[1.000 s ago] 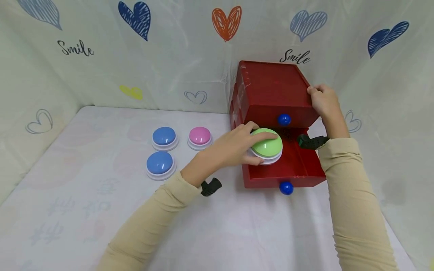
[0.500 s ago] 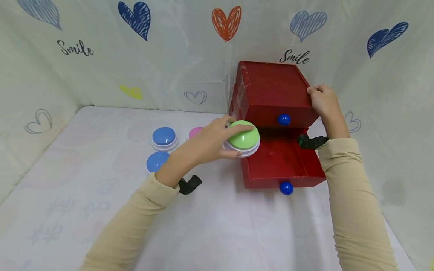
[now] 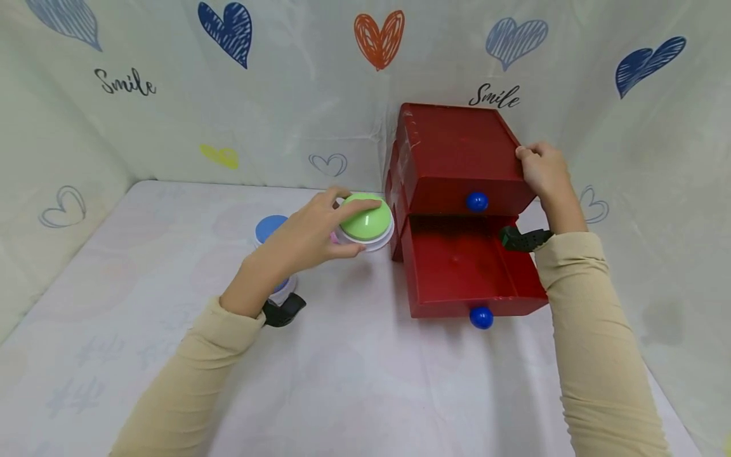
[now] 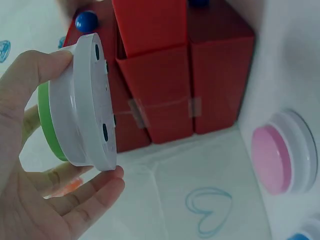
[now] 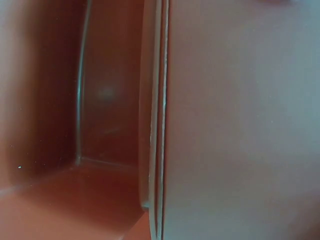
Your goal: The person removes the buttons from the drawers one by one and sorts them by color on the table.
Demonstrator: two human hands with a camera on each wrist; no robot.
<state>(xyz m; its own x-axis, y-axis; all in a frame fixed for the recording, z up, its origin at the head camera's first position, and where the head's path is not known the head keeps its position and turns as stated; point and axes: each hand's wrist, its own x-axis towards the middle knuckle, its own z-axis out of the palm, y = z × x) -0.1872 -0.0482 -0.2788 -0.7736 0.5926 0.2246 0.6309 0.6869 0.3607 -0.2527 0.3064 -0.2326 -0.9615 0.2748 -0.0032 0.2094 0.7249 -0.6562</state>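
My left hand (image 3: 302, 231) pinches a green dome push button (image 3: 367, 219) by its white base, above the table and left of the red drawer cabinet (image 3: 459, 143). In the left wrist view, the button's underside (image 4: 106, 107) faces the cabinet, with the thumb on one side and fingertips on the other. At the cabinet's upper right edge, my right hand (image 3: 545, 171) grips the corner, thumb on top. Below, the lower drawer (image 3: 457, 266) is pulled out with nothing visible in it. The right wrist view shows only red walls (image 5: 110, 100) close up, no hand.
A pink push button (image 4: 272, 160) and a blue one (image 3: 268, 226) sit on the table behind my left hand. Another blue button (image 3: 285, 289) is mostly hidden by my wrist. Blue knobs (image 3: 481, 318) jut from the drawers. A printed cloth (image 3: 320, 95) hangs behind.
My left hand has carried the green push button out of the lower drawer and leftward over the table, covering the pink button. My right hand stays on the cabinet edge.
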